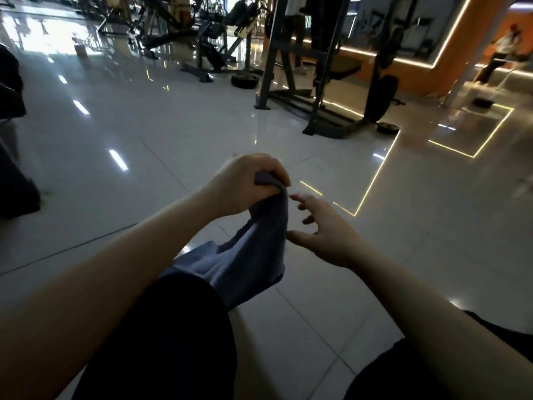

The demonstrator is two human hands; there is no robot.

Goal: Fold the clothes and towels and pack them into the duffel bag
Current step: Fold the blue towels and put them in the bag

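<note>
The floor (178, 134) is glossy pale tile with thin dark grout lines, and it mirrors white ceiling lights as short bright dashes toward 10 o'clock. A thin yellow light strip (372, 180) is reflected in the tiles at 2 o'clock and bends into a square outline farther right. The room is a gym: a dark steel rack (317, 67) stands at 1 o'clock with a weight plate (245, 80) lying on the floor just left of its base, and more machines (184, 33) crowd the far end at 12 o'clock. An orange wall (461, 53) edged with lit strips fills the 2 o'clock corner, where a blurred seated person (499, 56) can be made out. A dark shape (14, 157) sits at the 9 o'clock edge; what it is cannot be told. No writing or brand is readable anywhere.

The left hand (245, 183) is curled tight round the top corner of a blue-grey towel (253, 255), which hangs down from the fist and drapes over the person's dark-clad left knee (173, 327) at 6 o'clock. The right hand (326, 232) is just beside the towel at 4 o'clock, fingers spread and relaxed, gripping nothing; whether its thumb touches the cloth edge cannot be told.
</note>
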